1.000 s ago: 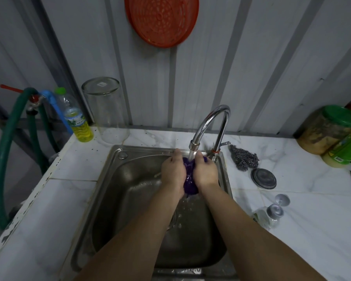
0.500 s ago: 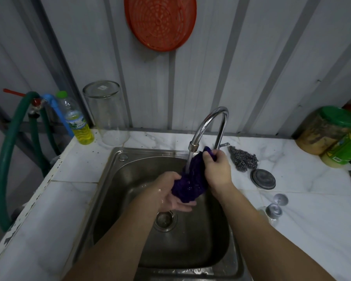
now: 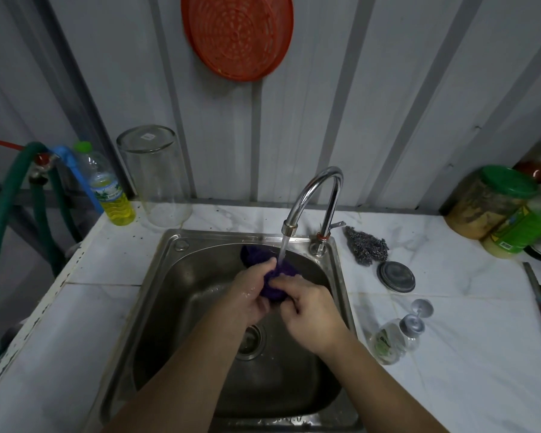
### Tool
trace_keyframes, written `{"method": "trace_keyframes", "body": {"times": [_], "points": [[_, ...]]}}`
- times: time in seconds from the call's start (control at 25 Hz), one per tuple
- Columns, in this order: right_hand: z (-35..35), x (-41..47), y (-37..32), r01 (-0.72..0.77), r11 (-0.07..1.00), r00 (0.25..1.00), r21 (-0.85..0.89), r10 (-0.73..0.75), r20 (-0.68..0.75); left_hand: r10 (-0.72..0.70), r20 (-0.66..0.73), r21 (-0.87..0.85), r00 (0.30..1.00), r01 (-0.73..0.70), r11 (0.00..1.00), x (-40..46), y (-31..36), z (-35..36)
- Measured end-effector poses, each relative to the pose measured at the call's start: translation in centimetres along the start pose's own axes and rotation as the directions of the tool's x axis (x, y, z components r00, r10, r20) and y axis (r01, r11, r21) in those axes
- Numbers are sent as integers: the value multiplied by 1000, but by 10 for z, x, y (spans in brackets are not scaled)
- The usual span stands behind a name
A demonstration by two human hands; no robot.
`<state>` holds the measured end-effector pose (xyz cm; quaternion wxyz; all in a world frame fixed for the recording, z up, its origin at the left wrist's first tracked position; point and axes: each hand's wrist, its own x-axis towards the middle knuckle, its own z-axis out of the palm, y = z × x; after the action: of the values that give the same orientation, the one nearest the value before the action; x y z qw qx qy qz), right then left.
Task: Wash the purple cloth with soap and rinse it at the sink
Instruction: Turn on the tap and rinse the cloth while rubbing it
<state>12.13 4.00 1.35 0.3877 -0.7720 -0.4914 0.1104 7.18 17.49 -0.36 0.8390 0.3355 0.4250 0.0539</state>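
Observation:
The purple cloth (image 3: 274,284) is bunched up over the steel sink (image 3: 181,248), right under the running stream from the chrome tap (image 3: 317,189). My left hand (image 3: 250,292) grips the cloth from the left, wet, with a loose end of cloth sticking out behind it. My right hand (image 3: 310,310) grips the cloth from the right, fingers curled over it. Most of the cloth is hidden between the two hands. A small soap bottle (image 3: 394,339) lies on its side on the counter right of the sink.
A steel scourer (image 3: 367,246) and a round metal lid (image 3: 395,276) lie right of the tap. Jars (image 3: 487,201) stand at the far right. An upturned glass jar (image 3: 156,176), a yellow-liquid bottle (image 3: 110,192) and green hoses (image 3: 0,232) are at the left. An orange basket (image 3: 238,32) hangs on the wall.
The cloth went from stretched between a low left hand and a raised right hand to bunched between both hands, which have come together under the water stream.

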Motion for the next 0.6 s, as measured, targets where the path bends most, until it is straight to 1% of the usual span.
{"method": "trace_keyframes", "body": {"times": [0.08, 0.16, 0.2, 0.28, 0.36, 0.44, 0.48, 0.52, 0.56, 0.6], "points": [[-5, -5, 1, -80, 994, 995, 73, 84, -56, 41, -12, 25, 999, -41, 999, -3, 0, -1], [-20, -3, -7, -181, 981, 976, 74, 188, -107, 49, -24, 79, 999, -47, 996, -9, 1, -2], [-31, 2, -9, -231, 973, 966, 22, 232, -117, 43, -22, 95, 999, -41, 995, -12, 2, -2], [-61, 24, -7, -358, 921, 933, -156, 345, -103, 14, 5, 97, 1000, -14, 995, -19, 3, -2], [-95, 59, 7, -495, 821, 868, -282, 482, -121, -6, 40, 87, 999, 2, 996, -25, 4, 0], [-116, 95, 32, -605, 732, 791, -314, 598, -131, -22, 36, 86, 999, 19, 996, -26, 3, 2], [-120, 110, 43, -663, 704, 743, -254, 659, -115, -32, 20, 85, 999, 30, 996, -25, 3, 4], [-118, 123, 56, -716, 682, 697, -148, 711, -95, -38, 10, 92, 999, 37, 995, -23, 1, 4], [-114, 135, 68, -778, 621, 618, 96, 783, -67, -41, 5, 96, 999, 40, 995, -24, 0, 4], [-109, 146, 79, -759, 510, 557, 405, 831, -3, -37, 7, 100, 999, 36, 994, -22, 0, 3]]}}
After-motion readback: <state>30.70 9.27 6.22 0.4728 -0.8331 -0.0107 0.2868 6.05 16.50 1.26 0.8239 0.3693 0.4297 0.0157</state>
